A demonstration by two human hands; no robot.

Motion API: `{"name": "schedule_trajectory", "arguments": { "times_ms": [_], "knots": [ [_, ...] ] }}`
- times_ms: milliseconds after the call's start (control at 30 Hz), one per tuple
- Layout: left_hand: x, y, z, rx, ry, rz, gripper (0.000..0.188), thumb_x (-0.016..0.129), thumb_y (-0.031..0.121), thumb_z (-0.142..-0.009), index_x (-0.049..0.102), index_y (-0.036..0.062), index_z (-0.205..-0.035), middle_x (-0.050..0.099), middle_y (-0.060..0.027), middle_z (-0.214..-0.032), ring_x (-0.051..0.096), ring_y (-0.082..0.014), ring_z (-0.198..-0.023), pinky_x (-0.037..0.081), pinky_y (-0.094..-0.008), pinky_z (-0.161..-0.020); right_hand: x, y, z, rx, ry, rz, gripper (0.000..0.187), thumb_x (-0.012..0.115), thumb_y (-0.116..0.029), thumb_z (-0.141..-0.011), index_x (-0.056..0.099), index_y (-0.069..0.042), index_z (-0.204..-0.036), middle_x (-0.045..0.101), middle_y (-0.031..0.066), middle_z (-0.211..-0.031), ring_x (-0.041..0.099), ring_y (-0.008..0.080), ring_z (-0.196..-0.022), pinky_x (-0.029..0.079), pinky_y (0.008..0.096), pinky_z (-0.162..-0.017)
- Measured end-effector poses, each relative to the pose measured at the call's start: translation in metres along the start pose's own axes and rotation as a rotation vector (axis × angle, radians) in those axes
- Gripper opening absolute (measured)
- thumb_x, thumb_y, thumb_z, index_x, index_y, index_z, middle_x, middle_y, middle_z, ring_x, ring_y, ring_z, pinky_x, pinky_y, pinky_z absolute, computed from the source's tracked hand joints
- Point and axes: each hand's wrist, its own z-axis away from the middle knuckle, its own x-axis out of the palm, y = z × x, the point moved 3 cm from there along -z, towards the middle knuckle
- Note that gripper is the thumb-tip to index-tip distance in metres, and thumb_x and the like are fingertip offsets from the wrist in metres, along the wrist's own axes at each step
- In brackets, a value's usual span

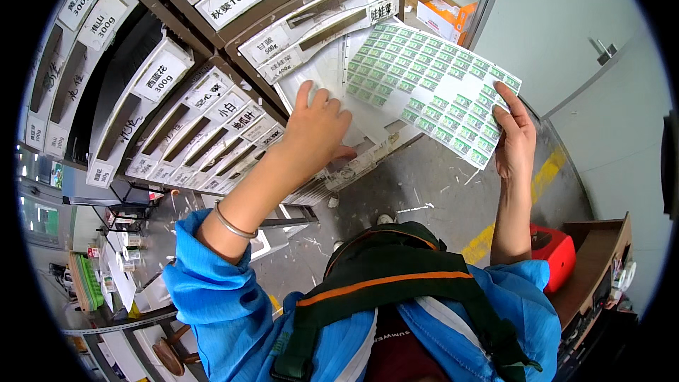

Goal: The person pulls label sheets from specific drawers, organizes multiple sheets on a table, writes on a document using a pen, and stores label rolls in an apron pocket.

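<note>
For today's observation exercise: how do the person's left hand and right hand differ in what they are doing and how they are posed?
The left hand lies spread, fingers open, flat against the white drawer fronts of the rack; the right hand pinches the edge of the sheet of green stickers. The left wrist wears a silver bangle; the right wrist is bare. Both reach out from blue sleeves.

- We see a white paper sheet (431, 88) patterned with rows of small green labels.
- Our loose fabric sleeves (219, 297) are bright blue.
- A boxy plastic container (555, 255) is red.
</note>
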Motion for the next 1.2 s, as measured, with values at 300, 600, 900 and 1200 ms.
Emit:
{"name": "schedule_trajectory", "arguments": {
  "times_ms": [300, 600, 900, 1200],
  "knots": [
    [-0.016, 0.009, -0.005, 0.171, 0.186, -0.059, 0.030, 0.070, 0.021, -0.066, 0.063, 0.0067, -0.092, 0.059, -0.0049, -0.091, 0.049, -0.0237, -0.108, 0.023, -0.0530, -0.106, -0.001, 0.002, 0.000, -0.003, -0.003, -0.018, 0.037, 0.048, 0.003, -0.087, 0.049, 0.005, -0.125, 0.061, 0.0137, -0.109, 0.060, 0.0149, -0.092, 0.050, 0.0266, -0.079],
    [-0.020, 0.007, -0.009, 0.160, 0.150, -0.186, 0.010, 0.063, 0.013, -0.069, 0.066, 0.0071, -0.076, 0.060, -0.0029, -0.086, 0.051, -0.0216, -0.104, 0.025, -0.0518, -0.105, -0.001, 0.002, -0.001, -0.009, -0.003, -0.030, 0.037, 0.048, 0.004, -0.088, 0.050, 0.004, -0.124, 0.060, 0.0141, -0.109, 0.061, 0.0154, -0.092, 0.050, 0.0271, -0.079],
    [-0.004, -0.035, -0.016, -0.254, -0.275, 0.611, 0.022, 0.068, 0.035, -0.075, 0.070, 0.0129, -0.075, 0.067, -0.0043, -0.079, 0.060, -0.0239, -0.075, 0.029, -0.0471, -0.089, -0.002, 0.006, -0.002, 0.031, 0.006, -0.054, 0.037, 0.048, 0.004, -0.087, 0.051, 0.004, -0.124, 0.061, 0.0139, -0.109, 0.061, 0.0151, -0.090, 0.051, 0.0271, -0.078],
    [-0.007, -0.007, -0.009, 0.000, 0.182, 0.042, 0.029, 0.073, 0.035, -0.069, 0.064, 0.0129, -0.087, 0.054, -0.0049, -0.086, 0.050, -0.0242, -0.087, 0.032, -0.0400, -0.087, -0.009, 0.012, -0.006, 0.028, 0.026, -0.054, 0.036, 0.047, 0.004, -0.087, 0.051, 0.003, -0.123, 0.060, 0.0152, -0.110, 0.062, 0.0153, -0.090, 0.052, 0.0274, -0.077]
  ]
}}
